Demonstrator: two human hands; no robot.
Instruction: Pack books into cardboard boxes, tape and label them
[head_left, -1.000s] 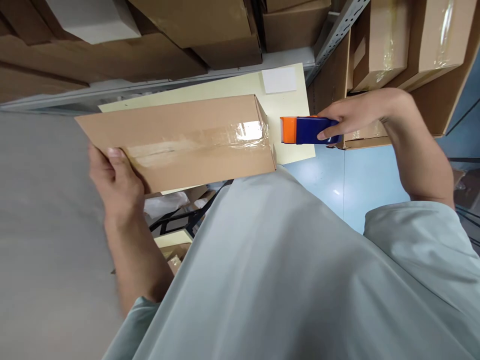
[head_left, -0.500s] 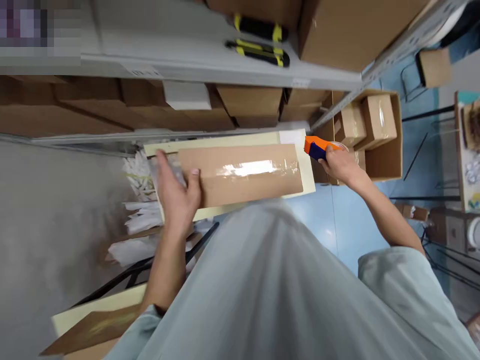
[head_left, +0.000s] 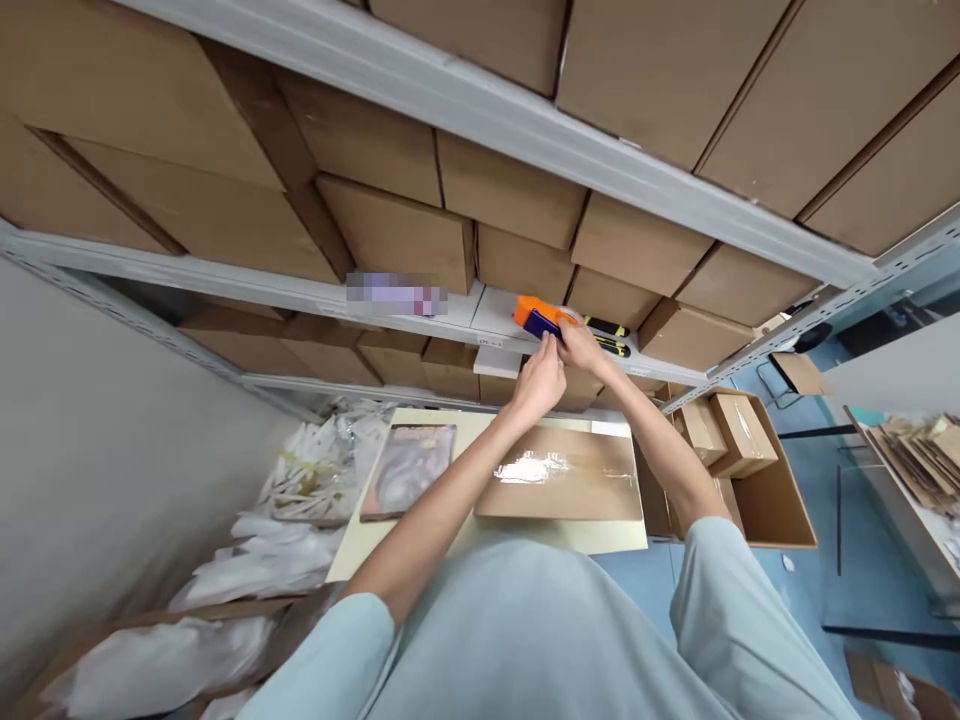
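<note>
My right hand [head_left: 580, 345] is closed around an orange and dark blue tape dispenser [head_left: 541, 318], held in front of the middle shelf. My left hand [head_left: 538, 380] is pinched against the underside of the dispenser; what lies between its fingertips is too small to make out. Below my forearms, a flat cardboard box [head_left: 570, 490] with shiny clear tape along it lies on a cream board [head_left: 600, 538]. A bagged item with a grey printed picture [head_left: 416, 470] lies left of the box, partly behind my left forearm.
Cardboard boxes [head_left: 510, 180] fill the grey metal shelves [head_left: 300, 290]. Two black and yellow box cutters [head_left: 611, 345] lie on the shelf edge beside my right hand. Right of the board stands an open carton [head_left: 780, 500] holding smaller boxes. White plastic bags [head_left: 255, 560] are piled at left.
My view has tilted up. My left hand has left the flat box and come to the dispenser. My right hand has raised the dispenser from the board's right end toward the shelf.
</note>
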